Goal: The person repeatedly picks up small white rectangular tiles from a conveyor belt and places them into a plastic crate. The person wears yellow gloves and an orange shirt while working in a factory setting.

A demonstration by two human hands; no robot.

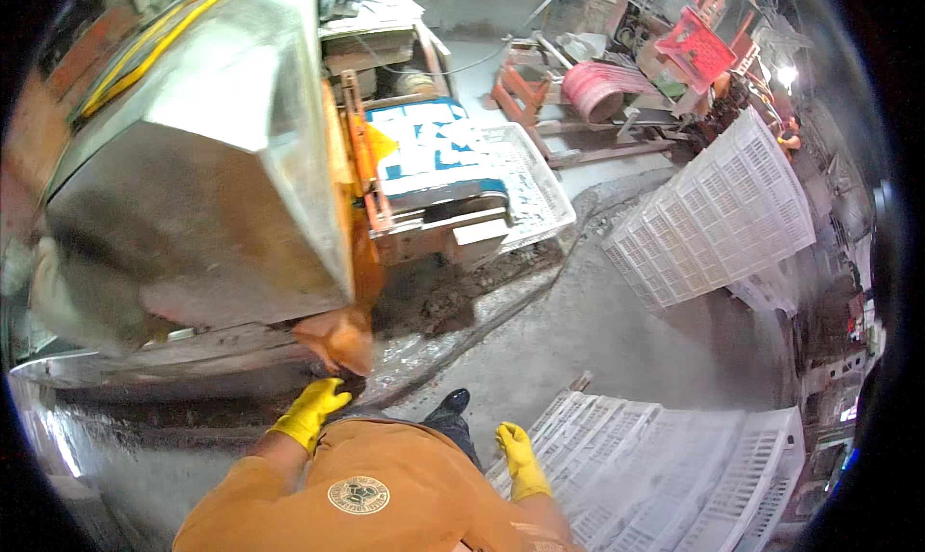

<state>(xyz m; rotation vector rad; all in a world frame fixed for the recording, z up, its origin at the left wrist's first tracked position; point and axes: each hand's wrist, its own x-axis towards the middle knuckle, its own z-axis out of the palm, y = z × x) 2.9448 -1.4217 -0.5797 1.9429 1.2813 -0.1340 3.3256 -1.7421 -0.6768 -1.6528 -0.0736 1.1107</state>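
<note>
Both my hands wear yellow rubber gloves. My left hand (310, 412) hangs low beside a rusty orange machine part (337, 340), its thumb and fingers somewhat apart and nothing in them. My right hand (521, 459) is at my right side, fingers curled in, with no object visible in it. Close to it on the right stands a stack of white slatted plastic crates (665, 456). Ahead, small pale pieces lie on a blue conveyor belt (489, 187). A white plastic crate (559, 213) at the belt's end holds more pale pieces.
A large metal housing (193, 215) fills the left. Another tall, leaning stack of white crates (718, 210) stands at the right. Farther back are a pink-red drum (597, 94), a red crate (696, 49) and another person (790, 138). A raised, wet ledge (462, 335) edges the concrete floor.
</note>
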